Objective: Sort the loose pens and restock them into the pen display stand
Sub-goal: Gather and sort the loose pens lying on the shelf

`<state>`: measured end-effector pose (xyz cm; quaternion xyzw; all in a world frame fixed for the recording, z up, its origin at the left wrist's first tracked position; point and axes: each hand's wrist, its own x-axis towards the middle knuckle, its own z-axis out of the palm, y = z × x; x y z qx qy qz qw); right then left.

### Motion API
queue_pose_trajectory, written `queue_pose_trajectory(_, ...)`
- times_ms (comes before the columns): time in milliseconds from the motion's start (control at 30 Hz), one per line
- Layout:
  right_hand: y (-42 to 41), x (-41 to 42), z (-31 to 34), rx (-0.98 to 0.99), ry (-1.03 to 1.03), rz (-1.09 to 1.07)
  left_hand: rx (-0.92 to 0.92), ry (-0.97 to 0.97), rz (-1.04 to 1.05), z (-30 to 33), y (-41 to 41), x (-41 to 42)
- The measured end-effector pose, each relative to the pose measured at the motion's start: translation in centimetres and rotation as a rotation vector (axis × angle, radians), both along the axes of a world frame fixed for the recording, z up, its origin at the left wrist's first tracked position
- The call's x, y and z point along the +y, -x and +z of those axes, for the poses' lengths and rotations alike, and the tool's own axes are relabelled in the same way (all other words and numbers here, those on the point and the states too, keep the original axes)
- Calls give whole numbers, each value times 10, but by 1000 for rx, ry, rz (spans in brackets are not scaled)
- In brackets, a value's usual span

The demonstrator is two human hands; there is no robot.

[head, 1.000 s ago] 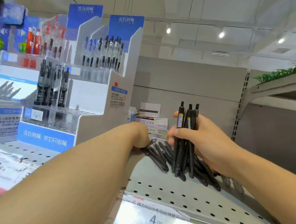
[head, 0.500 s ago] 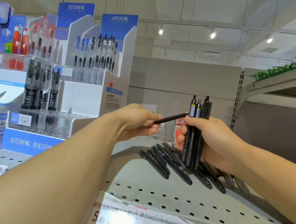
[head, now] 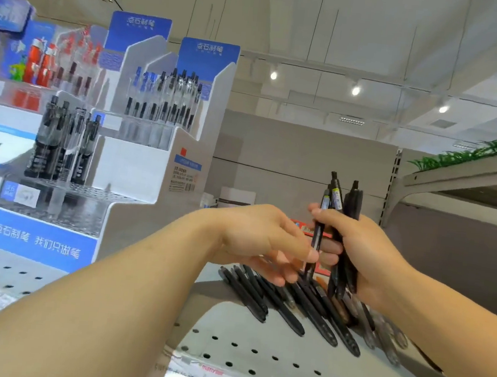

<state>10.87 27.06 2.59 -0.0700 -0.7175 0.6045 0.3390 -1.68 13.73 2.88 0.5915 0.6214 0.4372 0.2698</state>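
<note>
Head view shows the right hand (head: pixel 366 256) gripping an upright bundle of black pens (head: pixel 344 216); about four tops rise above the fist, though the exact count is unclear where they overlap. The left hand (head: pixel 261 245) has its fingers loosely extended, fingertips touching the lowest-held pen at the bundle's left side. Below both hands, loose black pens (head: pixel 299 310) lie fanned on the perforated shelf (head: pixel 268 365), roughly ten, overlapping. To the left stands the tiered white pen display stand (head: pixel 138 170), two blue header cards on top, two tiers holding pens.
</note>
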Motion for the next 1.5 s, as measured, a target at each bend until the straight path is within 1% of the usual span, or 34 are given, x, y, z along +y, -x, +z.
queue_pose_trajectory(33,0,-2,1,16,26,-15,21,-2,68,0,4,-2)
queue_pose_trajectory(67,-1,-3,1,31,49,-28,80,10,175,0,12,-3)
queue_pose_trajectory(100,-2,-5,2,43,67,-33,186,48,305,-2,21,-4)
queue_pose_trajectory(167,-3,-5,1,62,112,19,433,197,513,-9,37,-5)
queue_pose_trajectory(200,-4,-5,0,69,140,71,489,281,554,-13,41,-5)
queue_pose_trajectory(233,-4,-6,-1,70,159,118,484,342,570,-16,43,-4)
queue_pose_trajectory(300,-3,-9,-4,72,177,201,427,388,588,-20,43,-1)
queue_pose_trajectory(367,-2,-14,-8,84,197,300,499,408,622,-21,42,3)
queue_pose_trajectory(433,-2,-20,-13,54,169,380,589,431,651,-20,40,4)
queue_pose_trajectory(533,-3,-28,-17,-18,88,416,545,456,662,-20,40,3)
queue_pose_trajectory(633,-5,-30,-17,-47,43,405,499,348,674,-17,44,0)
queue_pose_trajectory(767,-6,-29,-15,-57,-6,384,376,54,659,-11,41,-1)
queue_pose_trajectory(933,-6,-24,-12,-71,-45,252,352,-329,630,-5,29,0)
queue_pose_trajectory(1067,-5,-22,-11,-87,-52,203,326,-517,594,-2,25,-2)
queue_pose_trajectory(1133,-3,-21,-13,-109,-71,157,294,-560,580,-2,23,-3)
queue_pose_trajectory(1233,0,-21,-16,-131,-100,120,251,-564,535,-2,18,-4)
queue_pose_trajectory(1333,1,-23,-18,-131,-142,130,214,-556,456,0,13,-6)
queue_pose_trajectory(1500,4,-28,-20,-97,-157,159,94,-575,321,2,8,-5)
